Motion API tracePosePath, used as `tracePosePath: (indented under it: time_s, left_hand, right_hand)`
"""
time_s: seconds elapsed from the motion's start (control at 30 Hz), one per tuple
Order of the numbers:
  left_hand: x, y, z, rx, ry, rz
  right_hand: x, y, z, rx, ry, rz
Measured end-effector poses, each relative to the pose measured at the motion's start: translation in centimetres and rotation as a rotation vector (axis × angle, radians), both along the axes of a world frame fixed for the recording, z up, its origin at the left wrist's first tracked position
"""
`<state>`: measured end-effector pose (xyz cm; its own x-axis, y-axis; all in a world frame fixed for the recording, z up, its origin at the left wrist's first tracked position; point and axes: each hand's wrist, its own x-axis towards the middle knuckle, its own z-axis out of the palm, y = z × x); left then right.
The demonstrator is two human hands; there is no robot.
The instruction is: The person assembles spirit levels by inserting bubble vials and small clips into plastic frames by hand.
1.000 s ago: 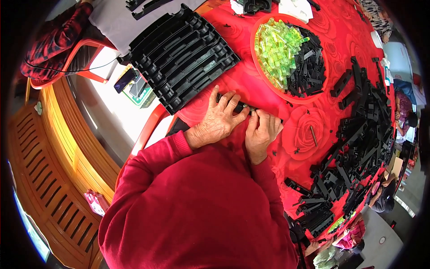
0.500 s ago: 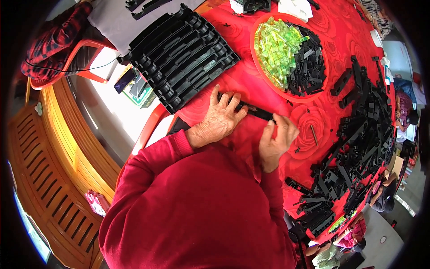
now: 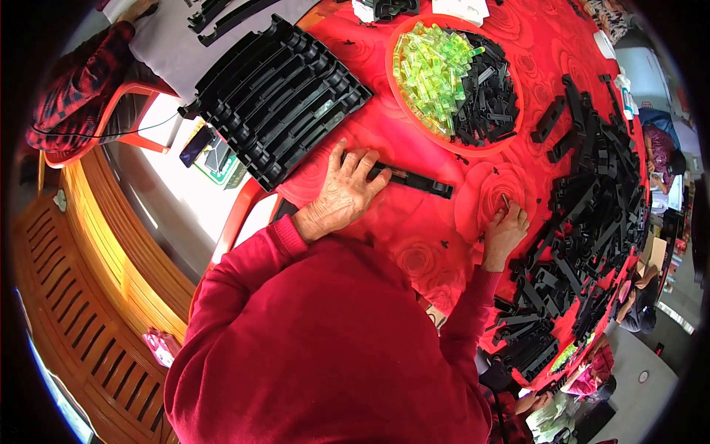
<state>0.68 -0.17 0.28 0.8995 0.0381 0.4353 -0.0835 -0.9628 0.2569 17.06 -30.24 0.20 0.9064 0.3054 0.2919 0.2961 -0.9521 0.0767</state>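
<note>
One long black plastic strip (image 3: 423,182) — likely light, stiff, best end-held — clasped by left hand (image 3: 344,186); right hand (image 3: 507,228), grip unclear.

From where I stand, no words or numbers can be read. Just left of the black rack (image 3: 285,103), a green box (image 3: 223,172) bears pale marks too small to make out. Well below the rack, toward the left, a pink pack (image 3: 160,346) shows a pale pattern, its lettering, if any, indistinct.
</note>
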Motion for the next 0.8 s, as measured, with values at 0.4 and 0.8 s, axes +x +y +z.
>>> tracePosePath:
  time_s: [0.4, 0.8]
  left_hand:
    - [-1.1, 0.5, 1.4, -0.081, -0.045, -0.005]
    - [-1.7, 0.7, 1.0, -0.127, -0.031, 0.023]
  right_hand:
    - [1.1, -0.5, -0.4, 0.130, -0.005, 0.064]
    - [-5.1, 8.6, 7.0, 1.440, 0.569, 0.319]
